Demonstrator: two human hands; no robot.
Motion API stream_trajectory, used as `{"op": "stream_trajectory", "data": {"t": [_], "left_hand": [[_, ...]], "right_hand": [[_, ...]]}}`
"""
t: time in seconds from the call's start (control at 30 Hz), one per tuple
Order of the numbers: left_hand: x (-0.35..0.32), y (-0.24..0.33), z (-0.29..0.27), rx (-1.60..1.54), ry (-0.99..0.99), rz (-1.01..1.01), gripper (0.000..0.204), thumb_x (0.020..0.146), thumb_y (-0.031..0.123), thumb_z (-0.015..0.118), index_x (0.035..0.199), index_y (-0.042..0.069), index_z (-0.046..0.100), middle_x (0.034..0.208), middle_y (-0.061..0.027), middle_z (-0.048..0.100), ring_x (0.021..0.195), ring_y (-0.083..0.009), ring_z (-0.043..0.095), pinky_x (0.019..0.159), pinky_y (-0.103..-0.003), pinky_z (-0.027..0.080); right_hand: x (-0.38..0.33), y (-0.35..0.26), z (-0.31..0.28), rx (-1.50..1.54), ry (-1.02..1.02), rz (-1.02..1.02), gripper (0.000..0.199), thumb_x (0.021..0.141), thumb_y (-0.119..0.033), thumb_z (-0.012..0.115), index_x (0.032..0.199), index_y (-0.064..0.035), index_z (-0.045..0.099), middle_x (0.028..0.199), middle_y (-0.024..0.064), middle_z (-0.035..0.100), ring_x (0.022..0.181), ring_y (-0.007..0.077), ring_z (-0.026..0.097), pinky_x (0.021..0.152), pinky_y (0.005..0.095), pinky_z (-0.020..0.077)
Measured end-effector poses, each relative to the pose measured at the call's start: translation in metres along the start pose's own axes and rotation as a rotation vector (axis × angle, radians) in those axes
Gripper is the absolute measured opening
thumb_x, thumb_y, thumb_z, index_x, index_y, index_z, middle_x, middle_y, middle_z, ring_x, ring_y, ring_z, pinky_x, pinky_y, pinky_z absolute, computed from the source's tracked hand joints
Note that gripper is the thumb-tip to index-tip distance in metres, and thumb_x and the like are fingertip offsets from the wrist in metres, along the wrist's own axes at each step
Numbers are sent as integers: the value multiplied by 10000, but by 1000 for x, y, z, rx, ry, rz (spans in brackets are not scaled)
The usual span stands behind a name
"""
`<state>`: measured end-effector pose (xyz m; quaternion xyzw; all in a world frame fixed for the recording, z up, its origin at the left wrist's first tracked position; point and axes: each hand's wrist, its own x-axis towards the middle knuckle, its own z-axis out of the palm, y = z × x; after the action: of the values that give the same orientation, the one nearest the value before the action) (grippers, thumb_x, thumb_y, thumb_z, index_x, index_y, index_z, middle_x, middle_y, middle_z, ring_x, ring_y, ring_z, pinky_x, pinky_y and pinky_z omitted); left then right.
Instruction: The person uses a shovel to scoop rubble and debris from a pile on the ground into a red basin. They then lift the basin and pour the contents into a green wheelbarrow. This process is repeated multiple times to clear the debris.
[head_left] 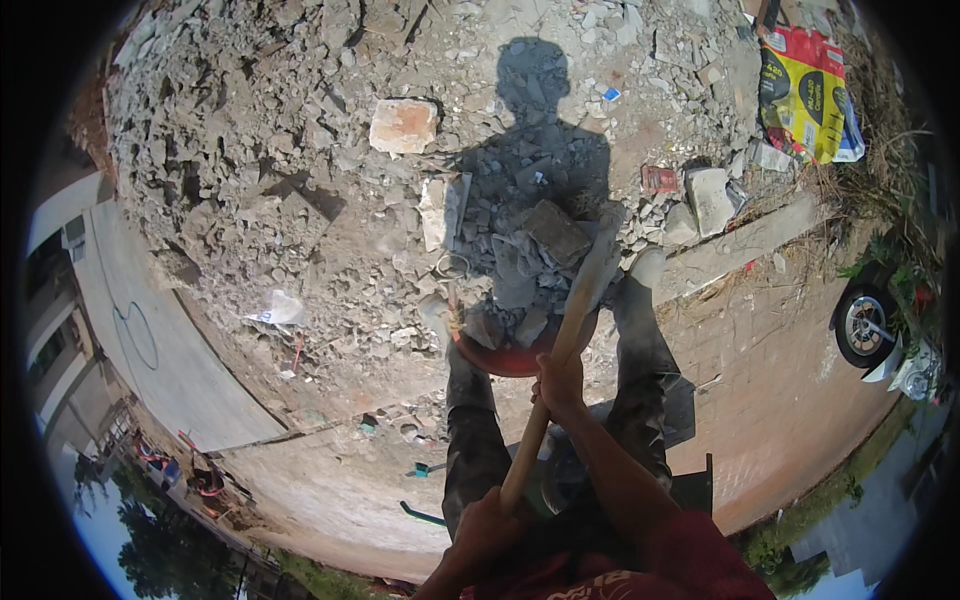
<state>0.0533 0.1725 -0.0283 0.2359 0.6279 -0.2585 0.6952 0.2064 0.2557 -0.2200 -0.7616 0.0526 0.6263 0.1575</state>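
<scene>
Left hand point(487, 522) closed around the near end of the wooden handle point(530, 442), low in view. Right hand point(561, 383) gripping the same handle further up, just short of the reddish basin point(508, 362). Handle runs up and right, crossing above the basin's right side; far end is dusty grey over rubble, can't make out the tool head's shape. Basin sits between the two legs, rubble in its mouth. Beyond: grey-brown block point(557, 232) tilted on the rubble point(513, 283), then orange-faced block point(404, 126). Yellow-red bag point(803, 95) far right.
</scene>
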Motion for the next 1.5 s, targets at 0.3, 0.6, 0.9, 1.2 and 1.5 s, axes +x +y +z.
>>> {"op": "stream_trajectory", "data": {"t": [0.3,0.6,0.9,1.2,1.5], "left_hand": [[-64,-163,9,30,-124,-26,550,754,313,680,1199,9,570,1023,-247,691,998,-438,660,858,-490,528],[-14,-142,-17,48,18,224,450,756,332,740,1125,127,581,841,-196,692,835,-443,665,711,-529,522],[133,95,-111,-211,682,600,232,768,132,648,967,48,564,783,-211,666,789,-459,656,692,-548,506],[132,29,1,-223,330,238,337,746,184,657,1036,32,576,890,-248,693,932,-455,662,823,-548,504],[-8,-58,57,55,80,20,392,867,433,629,1022,76,584,885,-273,697,888,-465,686,803,-546,522]], "right_hand": [[-111,107,48,-90,44,168,336,884,-86,636,1033,-64,335,657,73,478,442,169,522,397,344,497],[-79,60,42,97,106,77,305,905,-117,622,1057,-112,358,643,56,470,434,184,509,391,357,473],[59,-238,144,-21,-140,-586,358,983,-464,540,968,-120,439,652,22,480,479,138,499,422,323,445],[63,-101,115,-504,67,-387,334,976,-326,542,992,3,490,605,54,519,422,198,569,338,372,465],[-10,59,-19,-46,-1,37,265,962,-320,616,1006,-146,422,572,20,446,413,158,491,367,349,445]]}}
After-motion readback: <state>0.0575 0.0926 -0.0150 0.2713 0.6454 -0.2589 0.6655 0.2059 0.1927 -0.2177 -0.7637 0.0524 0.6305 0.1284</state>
